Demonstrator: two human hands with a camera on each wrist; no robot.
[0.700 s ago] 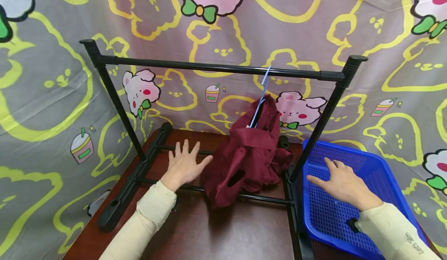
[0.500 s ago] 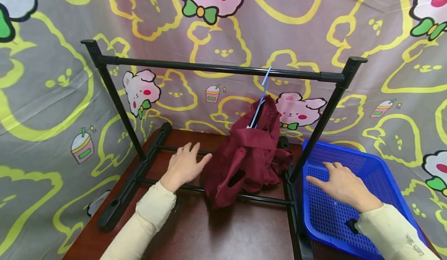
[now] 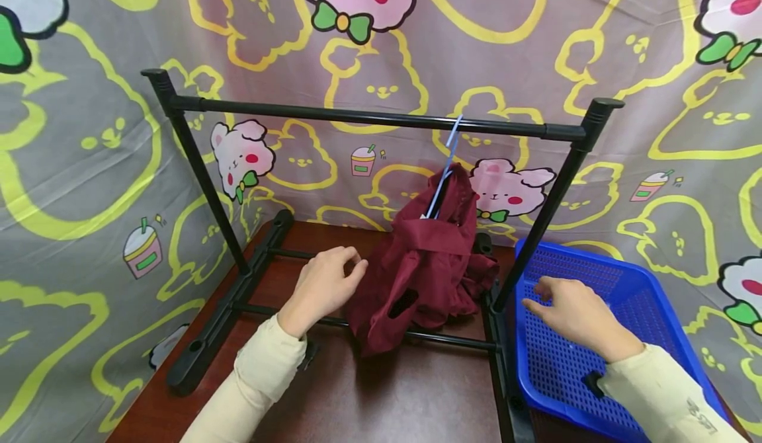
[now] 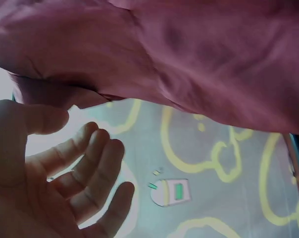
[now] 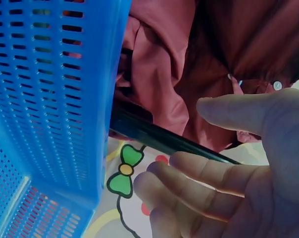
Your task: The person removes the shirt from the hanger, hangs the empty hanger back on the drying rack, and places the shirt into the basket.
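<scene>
A dark red garment (image 3: pixel 440 241) hangs from a light blue hanger (image 3: pixel 439 195) hooked over the top bar of a black clothes rack (image 3: pixel 321 114). Its lower part droops onto the rack's bottom bars. My left hand (image 3: pixel 324 287) hovers just left of the garment, fingers loosely bent, holding nothing. In the left wrist view a gap shows between those fingers and the cloth. Over the blue basket (image 3: pixel 643 297) at the right is my right hand (image 3: pixel 580 314), thumb apart from its loosely bent fingers, also holding nothing. Small round buttons (image 5: pixel 277 86) show on the garment in the right wrist view.
The rack's right post (image 3: pixel 548 211) stands between the garment and the basket. Its left foot (image 3: pixel 220 324) lies along the brown table (image 3: pixel 333 397). A patterned cloth backdrop (image 3: pixel 286 40) encloses the back and sides.
My left hand's spread fingers have bent loosely, and the hand has shifted slightly right. The right hand's fingers have bent a little too. Garment, rack and basket stay put.
</scene>
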